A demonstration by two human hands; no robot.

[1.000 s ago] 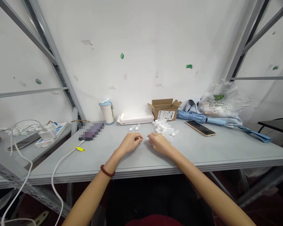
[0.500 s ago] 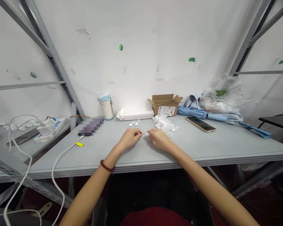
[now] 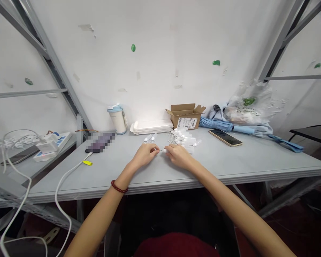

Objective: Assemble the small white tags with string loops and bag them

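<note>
Over the grey table, my left hand is closed in a pinch on a thin wire or pin that sticks out toward the right. My right hand grips a small white piece at the other end of that wire. The two hands are a short gap apart. Just behind my right hand lies a heap of small white-and-clear pieces with thin metal ends. Two similar clear pieces lie behind my left hand. What kind of item they are is too small to tell.
Behind stand a cup, a stack of white envelopes and an open cardboard box. To the right lie a phone, a folded blue umbrella and a plastic bag. A white cable hangs over the left edge.
The view has shifted slightly, so everything sits a little further left and higher. Both hands keep their hold on the white piece and its wire.
</note>
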